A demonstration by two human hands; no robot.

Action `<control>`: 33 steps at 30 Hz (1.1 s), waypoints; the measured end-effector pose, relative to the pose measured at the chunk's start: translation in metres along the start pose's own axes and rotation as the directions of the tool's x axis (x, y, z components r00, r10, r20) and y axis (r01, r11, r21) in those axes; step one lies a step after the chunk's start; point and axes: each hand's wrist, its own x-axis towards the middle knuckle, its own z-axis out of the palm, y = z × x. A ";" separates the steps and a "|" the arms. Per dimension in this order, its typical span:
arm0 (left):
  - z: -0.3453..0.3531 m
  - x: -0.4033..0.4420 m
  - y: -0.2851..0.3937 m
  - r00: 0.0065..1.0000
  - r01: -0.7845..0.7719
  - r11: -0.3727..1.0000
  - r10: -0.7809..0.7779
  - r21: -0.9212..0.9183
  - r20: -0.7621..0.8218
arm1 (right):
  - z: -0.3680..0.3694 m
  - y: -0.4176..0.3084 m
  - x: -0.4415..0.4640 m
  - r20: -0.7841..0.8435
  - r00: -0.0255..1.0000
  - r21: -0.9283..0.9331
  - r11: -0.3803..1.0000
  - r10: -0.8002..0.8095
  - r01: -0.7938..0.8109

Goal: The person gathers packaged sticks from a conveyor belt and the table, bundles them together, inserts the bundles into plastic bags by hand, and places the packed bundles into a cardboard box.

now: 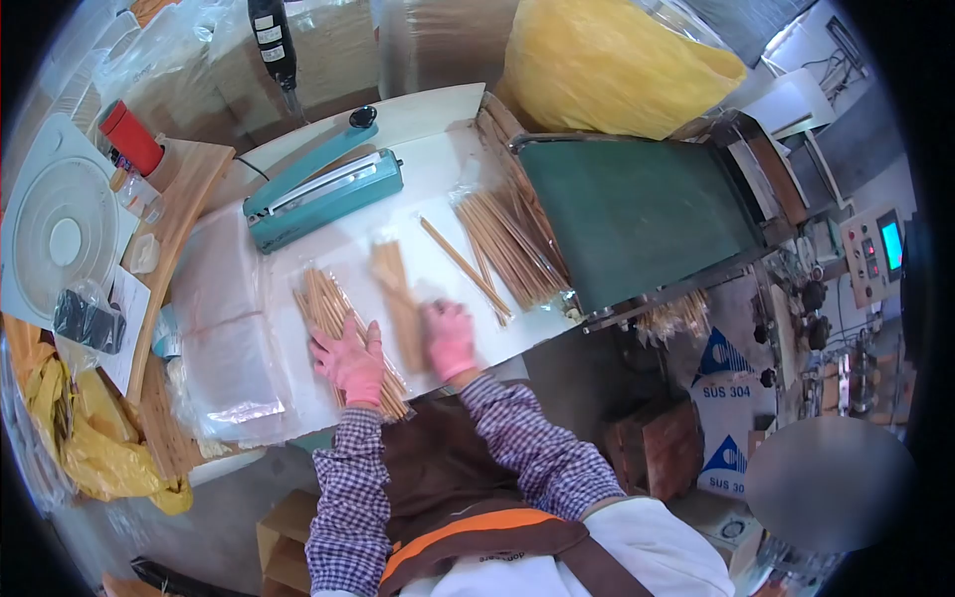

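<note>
Across the white worktop (343,261): slim tan sticks lie in several groups, the nearest two of them by the person's hands.
Left hand: the pink-gloved left hand (350,366) rests palm down with its fingers spread over a tan stick bundle (320,297), which seems partly wrapped in clear film.
Right hand: the pink-gloved right hand (450,338) looks curled and is blurred by motion — whether it pinches anything cannot be told.
Between the hands: a blurred pale-brown bunch of sticks (396,298) lies lengthwise, close beside the right hand.
Right of the hands: two loose thin brown sticks (460,261) lie at a slant, next to a larger clear-wrapped pile of brown sticks (509,249).
Left of the hands: a flat stack of clear plastic bags (229,343) covers that end of the worktop.
Beyond the hands: a teal metal bag sealer (328,204) with a long lever stands near the far edge, its lever raised at a slant.
Right side: a dark green flat conveyor belt (637,214) adjoins the worktop — a large yellow plastic bag (612,65) sits behind it.
</note>
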 end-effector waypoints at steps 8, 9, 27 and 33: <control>0.003 0.007 -0.025 0.997 0.062 0.991 -0.067 0.118 0.034 | -0.031 0.032 0.034 0.022 0.991 0.077 0.988 0.131 -0.132; 0.005 0.006 -0.028 0.999 0.033 0.993 -0.033 0.111 -0.003 | -0.039 0.046 0.041 -0.049 0.961 -0.029 0.961 0.272 -0.274; -0.002 0.005 -0.019 0.999 -0.029 0.991 0.027 0.132 0.023 | -0.020 0.080 0.037 -0.136 0.983 -0.035 0.991 0.123 -0.128; -0.021 0.005 -0.002 0.992 0.051 0.996 -0.058 0.071 0.109 | 0.019 0.017 0.002 -0.064 0.992 0.117 0.986 -0.112 0.119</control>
